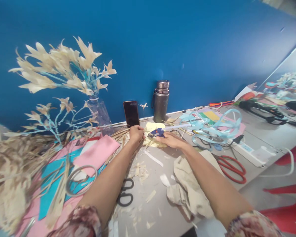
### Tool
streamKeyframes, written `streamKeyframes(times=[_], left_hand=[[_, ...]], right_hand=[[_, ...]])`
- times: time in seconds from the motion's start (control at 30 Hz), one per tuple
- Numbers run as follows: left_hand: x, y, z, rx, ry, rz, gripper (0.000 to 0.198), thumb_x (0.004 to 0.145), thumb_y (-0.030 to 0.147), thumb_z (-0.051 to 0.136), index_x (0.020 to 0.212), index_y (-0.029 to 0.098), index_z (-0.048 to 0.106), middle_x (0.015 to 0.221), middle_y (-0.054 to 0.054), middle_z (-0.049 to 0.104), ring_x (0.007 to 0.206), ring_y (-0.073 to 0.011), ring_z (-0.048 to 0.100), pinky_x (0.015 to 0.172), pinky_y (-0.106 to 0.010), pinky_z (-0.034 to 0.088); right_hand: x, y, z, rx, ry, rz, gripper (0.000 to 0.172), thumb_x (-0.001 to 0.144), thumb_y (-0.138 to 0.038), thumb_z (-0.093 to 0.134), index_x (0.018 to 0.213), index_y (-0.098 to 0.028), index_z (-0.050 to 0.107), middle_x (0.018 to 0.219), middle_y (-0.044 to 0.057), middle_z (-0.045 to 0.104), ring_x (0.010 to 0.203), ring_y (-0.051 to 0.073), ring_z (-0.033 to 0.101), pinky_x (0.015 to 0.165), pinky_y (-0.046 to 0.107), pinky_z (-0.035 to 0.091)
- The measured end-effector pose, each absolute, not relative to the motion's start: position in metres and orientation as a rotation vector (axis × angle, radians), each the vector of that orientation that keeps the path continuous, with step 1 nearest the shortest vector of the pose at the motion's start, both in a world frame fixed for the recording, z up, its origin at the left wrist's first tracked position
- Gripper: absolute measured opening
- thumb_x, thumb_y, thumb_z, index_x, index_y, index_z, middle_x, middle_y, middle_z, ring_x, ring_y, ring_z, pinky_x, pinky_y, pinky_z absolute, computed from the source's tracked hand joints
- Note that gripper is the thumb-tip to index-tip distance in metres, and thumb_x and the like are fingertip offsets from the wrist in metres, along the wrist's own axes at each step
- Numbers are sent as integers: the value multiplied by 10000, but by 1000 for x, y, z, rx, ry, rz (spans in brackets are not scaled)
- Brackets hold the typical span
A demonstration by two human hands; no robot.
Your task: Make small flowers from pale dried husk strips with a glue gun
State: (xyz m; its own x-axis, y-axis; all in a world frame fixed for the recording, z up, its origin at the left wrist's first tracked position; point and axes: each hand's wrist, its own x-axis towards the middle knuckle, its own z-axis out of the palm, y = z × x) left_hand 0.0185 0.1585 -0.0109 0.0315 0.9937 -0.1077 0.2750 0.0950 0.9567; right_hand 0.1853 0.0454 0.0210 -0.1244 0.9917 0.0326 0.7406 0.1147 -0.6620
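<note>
In the middle of the table my right hand (171,140) is wrapped round a blue glue gun (158,132), its nose pointing left over a pale yellow sheet (153,143). A whitish glue stick (181,126) sticks out from the gun's back. Close to the gun's tip my left hand (136,134) is closed in a pinch, and what lies between its fingertips is too small to make out. Above that hand shows a small cream flower (143,106); whether it joins what I pinch, I cannot tell.
A phone (131,113) and a steel flask (161,100) stand by the blue wall. Left are a bottle (100,113) of husk flowers, dried husks (12,174) and pink sheets (97,156). Black-handled scissors (125,194), cloth (189,187), red-handled scissors (233,168), blue ribbon (222,131) and a power strip (248,151) lie around.
</note>
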Motion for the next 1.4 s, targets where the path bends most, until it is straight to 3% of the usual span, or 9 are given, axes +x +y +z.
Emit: streamKeyframes(times=[0.3,0.6,0.73,0.83,0.93,1.17,1.27,1.37,1.4], left_hand=[[17,156,-8,1320,1396,968,166,646,51,676,632,173,565,414,50,514,358,-104,527,404,-174,328],[15,157,-8,1144,1282,1032,184,643,100,724,681,171,558,397,65,480,315,-64,414,366,-167,228],[8,162,5,1021,1150,1064,195,668,128,727,738,159,547,514,49,547,337,-24,371,362,-152,180],[3,163,21,960,997,1052,208,673,113,724,764,153,540,612,37,579,369,-6,363,362,-143,158],[0,159,39,933,840,1006,238,665,109,741,754,154,525,615,50,547,372,3,321,358,-137,145],[-1,147,71,949,622,947,298,627,128,797,742,156,523,572,76,477,379,3,313,360,-127,144],[0,141,82,1003,580,915,300,605,143,825,727,145,551,566,65,494,382,1,330,365,-132,134],[2,133,89,1078,551,855,318,570,171,862,689,139,569,539,55,501,380,-9,345,366,-143,114],[4,129,91,1099,543,829,326,554,176,873,679,138,575,530,51,506,379,-14,353,366,-146,116]], right_hand=[[183,44,21,-1638,-1912,705,526,875,-574,487,524,-187,422,550,-17,416,589,126,431,573,263,325],[190,35,27,-1657,-1775,644,552,857,-593,542,489,-191,452,475,-22,408,482,113,375,476,255,266],[194,25,40,-1674,-1837,645,428,862,-533,557,620,-180,554,565,-7,507,526,131,442,501,250,300],[194,20,48,-1618,-2009,662,260,750,-419,708,799,-178,625,744,20,620,631,152,510,562,248,344],[191,17,52,-1655,-2182,620,302,630,-329,785,841,-181,626,806,13,626,674,149,510,579,239,335],[185,15,45,-1653,-2417,818,345,542,-300,815,831,-189,661,744,-32,612,637,130,510,522,215,296],[185,15,45,-1559,-2404,927,293,580,-248,778,858,-190,703,755,-26,646,656,137,544,558,215,336],[182,14,51,-1554,-2102,764,100,711,-266,669,735,-174,703,706,-6,644,646,138,540,587,230,348],[181,14,54,-1539,-1942,690,145,753,-291,634,696,-168,687,679,-2,628,631,134,523,584,235,346]])
